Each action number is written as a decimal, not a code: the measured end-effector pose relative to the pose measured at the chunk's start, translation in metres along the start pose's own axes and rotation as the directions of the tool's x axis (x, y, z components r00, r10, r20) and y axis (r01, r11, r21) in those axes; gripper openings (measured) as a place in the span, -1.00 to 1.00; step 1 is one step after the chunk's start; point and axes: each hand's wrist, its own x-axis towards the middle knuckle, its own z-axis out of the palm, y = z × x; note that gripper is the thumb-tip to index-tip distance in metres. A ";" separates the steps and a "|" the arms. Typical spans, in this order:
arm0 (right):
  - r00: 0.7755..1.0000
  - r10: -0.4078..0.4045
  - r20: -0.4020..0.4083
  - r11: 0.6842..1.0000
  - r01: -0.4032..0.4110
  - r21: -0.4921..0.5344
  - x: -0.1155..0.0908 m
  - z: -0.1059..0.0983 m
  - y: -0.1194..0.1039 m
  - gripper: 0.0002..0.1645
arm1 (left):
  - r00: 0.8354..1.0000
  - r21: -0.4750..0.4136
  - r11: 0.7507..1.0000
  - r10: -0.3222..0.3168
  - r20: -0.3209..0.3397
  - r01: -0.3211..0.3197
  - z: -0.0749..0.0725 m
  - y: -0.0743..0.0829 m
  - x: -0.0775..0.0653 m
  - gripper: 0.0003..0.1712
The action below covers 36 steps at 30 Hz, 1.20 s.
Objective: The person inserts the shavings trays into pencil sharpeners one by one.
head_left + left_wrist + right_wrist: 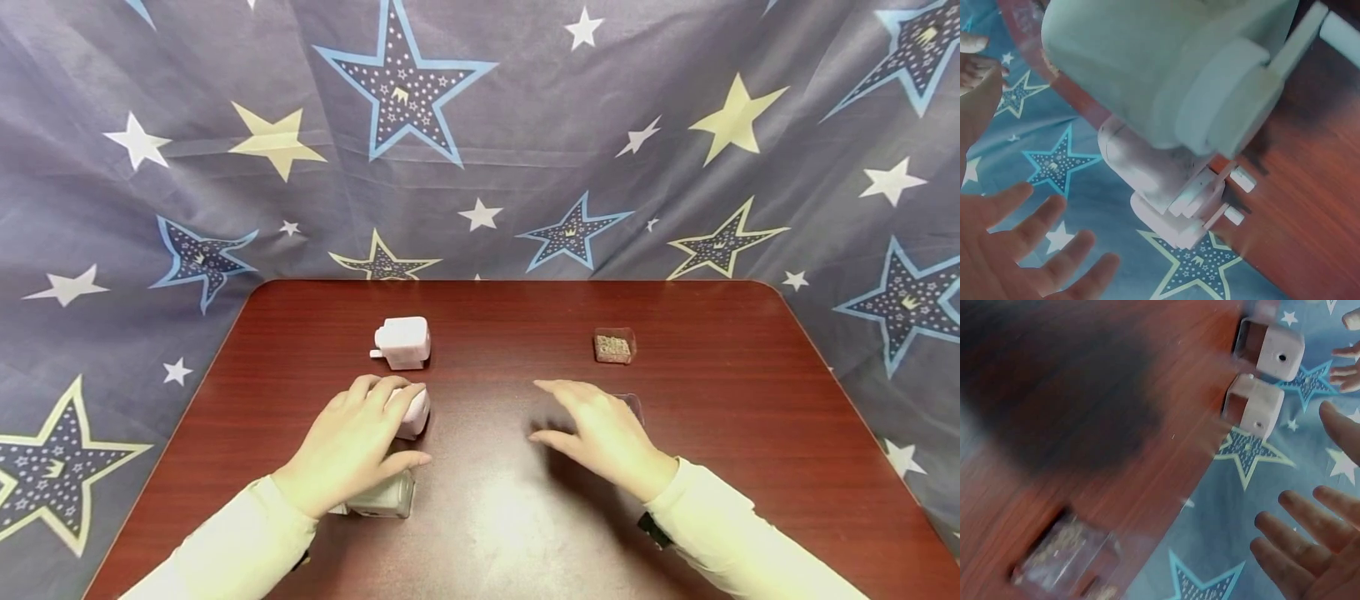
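On the table, my left hand [352, 446] curls over a white plug [411, 414]. It looks hard and light; I'd grab its flat sides. My right hand [603, 433] is spread.

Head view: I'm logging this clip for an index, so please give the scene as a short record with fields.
surface: dark red table
backdrop: blue star-print cloth
left hand: resting over a white plug adapter
right hand: fingers spread, flat just above the table, holding nothing
other adapters: one behind, one under the left wrist
small clear box: far right, brownish contents
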 end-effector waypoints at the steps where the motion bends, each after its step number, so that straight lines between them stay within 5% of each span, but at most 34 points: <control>1: 1.000 0.007 -0.003 1.000 -0.007 -0.006 -0.001 -0.002 0.003 -0.22 | 1.000 0.002 1.000 0.003 0.001 -0.003 0.000 -0.001 0.002 -0.13; 13: 0.988 0.155 -0.013 0.988 -0.156 -0.023 -0.018 -0.023 0.038 -0.19 | 0.999 0.022 0.999 0.029 0.039 -0.030 0.001 -0.018 0.021 0.01; 24: 0.950 0.312 0.029 0.950 -0.312 -0.005 -0.041 -0.030 0.074 -0.09 | 0.991 -0.013 1.000 0.024 0.135 -0.022 0.016 -0.026 0.030 0.12; 36: 0.932 0.360 0.054 0.932 -0.362 0.037 -0.059 -0.017 0.100 0.01 | 0.968 -0.182 0.979 -0.044 0.248 0.091 0.037 -0.038 0.034 0.20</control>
